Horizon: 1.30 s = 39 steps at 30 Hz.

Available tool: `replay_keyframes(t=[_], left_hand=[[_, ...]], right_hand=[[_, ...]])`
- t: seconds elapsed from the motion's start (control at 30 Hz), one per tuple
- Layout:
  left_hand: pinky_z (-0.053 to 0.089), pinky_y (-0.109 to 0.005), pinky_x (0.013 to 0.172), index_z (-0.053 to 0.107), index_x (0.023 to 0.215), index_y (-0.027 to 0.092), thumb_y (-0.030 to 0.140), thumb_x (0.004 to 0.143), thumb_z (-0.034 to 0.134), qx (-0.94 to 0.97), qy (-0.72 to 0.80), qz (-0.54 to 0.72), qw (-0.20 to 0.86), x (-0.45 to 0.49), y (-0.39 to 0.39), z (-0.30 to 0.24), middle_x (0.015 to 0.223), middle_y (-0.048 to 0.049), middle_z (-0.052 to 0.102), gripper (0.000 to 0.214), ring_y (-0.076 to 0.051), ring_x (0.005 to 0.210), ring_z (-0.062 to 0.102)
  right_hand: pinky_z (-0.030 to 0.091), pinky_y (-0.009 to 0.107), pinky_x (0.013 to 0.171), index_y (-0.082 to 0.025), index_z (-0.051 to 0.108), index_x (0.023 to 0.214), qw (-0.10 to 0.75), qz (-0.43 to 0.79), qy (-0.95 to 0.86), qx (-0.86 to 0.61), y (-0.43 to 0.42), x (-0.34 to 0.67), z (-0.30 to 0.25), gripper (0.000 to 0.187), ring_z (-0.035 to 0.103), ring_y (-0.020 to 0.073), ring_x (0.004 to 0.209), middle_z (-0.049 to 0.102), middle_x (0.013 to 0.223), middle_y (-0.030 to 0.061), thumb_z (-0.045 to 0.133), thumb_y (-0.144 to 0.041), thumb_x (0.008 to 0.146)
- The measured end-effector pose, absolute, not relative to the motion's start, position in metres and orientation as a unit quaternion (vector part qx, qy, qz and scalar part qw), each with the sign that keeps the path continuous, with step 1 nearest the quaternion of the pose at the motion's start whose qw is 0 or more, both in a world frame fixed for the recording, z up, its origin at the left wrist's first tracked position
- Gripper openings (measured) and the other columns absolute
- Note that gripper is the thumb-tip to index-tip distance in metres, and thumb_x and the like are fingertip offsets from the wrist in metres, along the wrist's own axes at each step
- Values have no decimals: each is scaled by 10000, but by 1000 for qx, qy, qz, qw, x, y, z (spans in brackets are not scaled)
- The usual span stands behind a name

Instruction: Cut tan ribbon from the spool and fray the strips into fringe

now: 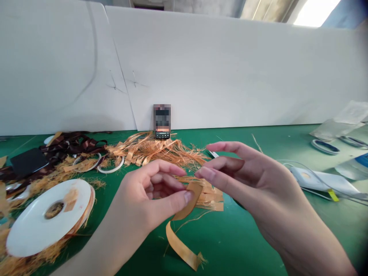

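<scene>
My left hand [152, 191] is closed, pinching a flat, folded piece of tan ribbon [191, 201] between thumb and fingers. A loose ribbon tail with a frayed end curls below it over the green table. To the right of the ribbon, my right hand [238, 172] hovers with its fingers bent and apart, and I see nothing held between them. Just behind both hands lie cut tan ribbon strips [215, 199]. A small pale, pointed object [214, 154] shows behind the right fingers; its kind is unclear.
A white ribbon spool [31, 230] and frayed threads lie at left, near dark brown ribbon [83, 143] and a black flat object [28, 161]. A phone [162, 120] stands against the white panel [215, 69] behind a shredded ribbon heap [155, 151]. A white device [322, 180] with cable lies right.
</scene>
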<state>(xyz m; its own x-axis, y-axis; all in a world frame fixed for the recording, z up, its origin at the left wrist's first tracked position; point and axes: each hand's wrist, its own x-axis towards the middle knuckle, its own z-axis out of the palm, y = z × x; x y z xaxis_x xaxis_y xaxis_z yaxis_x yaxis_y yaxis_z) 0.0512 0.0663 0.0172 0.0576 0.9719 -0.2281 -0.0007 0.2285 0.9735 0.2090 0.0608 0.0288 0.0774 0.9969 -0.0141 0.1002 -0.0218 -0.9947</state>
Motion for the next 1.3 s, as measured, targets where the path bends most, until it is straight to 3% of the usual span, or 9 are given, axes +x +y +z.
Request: replay_keyframes(t=[0.13,0.27,0.37,0.57,0.7,0.9,1.03,1.3], left_hand=[[507,-140,591,689,745,207,145,606,797,457,533,419,576,51,66,17,592,63,682,186,-83,597,645],[490,-126,568,696,741,205,123,603,793,467,535,417,568,49,66,17,578,70,668,188,-72,578,634],[496,-132,571,698,748,208,145,604,796,466,540,418,563,47,66,17,584,68,668,186,-76,586,635],[522,-170,613,681,776,207,157,584,804,470,518,419,579,52,66,14,605,64,680,233,-98,604,650],[525,-176,632,670,789,212,161,609,799,470,517,434,569,53,63,13,614,66,680,227,-99,607,657],[497,-128,545,695,761,222,192,626,808,484,503,414,584,44,66,9,592,58,656,179,-82,578,636],[499,-118,550,694,766,229,182,648,785,439,494,472,583,49,65,7,620,59,658,156,-77,597,638],[485,-172,611,712,711,238,260,712,729,530,485,457,524,52,63,11,698,34,664,28,-109,666,608]], right_hand=[[505,162,555,-227,621,942,464,497,-493,-542,61,208,29,370,647,105,641,718,679,-38,817,-201,629],[506,170,534,-216,617,892,501,459,-504,-533,63,209,25,269,661,119,660,710,667,-27,783,-237,681],[519,184,526,-225,601,926,523,430,-516,-525,65,211,23,298,678,140,686,716,688,-23,780,-272,693],[530,134,583,-210,604,923,469,535,-494,-498,63,209,28,336,667,83,638,715,674,-46,799,-153,655],[520,94,564,-200,593,883,504,557,-451,-482,62,207,28,290,648,55,602,704,647,-57,785,-125,679],[552,138,619,-238,601,904,560,474,-472,-489,63,208,23,246,669,89,667,716,685,-47,774,-244,729],[541,134,585,-232,582,986,491,516,-469,-522,60,207,28,337,676,101,692,729,747,-27,779,-234,712],[534,177,605,-213,586,914,440,581,-472,-496,60,211,27,369,643,98,633,697,672,-45,784,-102,623]])
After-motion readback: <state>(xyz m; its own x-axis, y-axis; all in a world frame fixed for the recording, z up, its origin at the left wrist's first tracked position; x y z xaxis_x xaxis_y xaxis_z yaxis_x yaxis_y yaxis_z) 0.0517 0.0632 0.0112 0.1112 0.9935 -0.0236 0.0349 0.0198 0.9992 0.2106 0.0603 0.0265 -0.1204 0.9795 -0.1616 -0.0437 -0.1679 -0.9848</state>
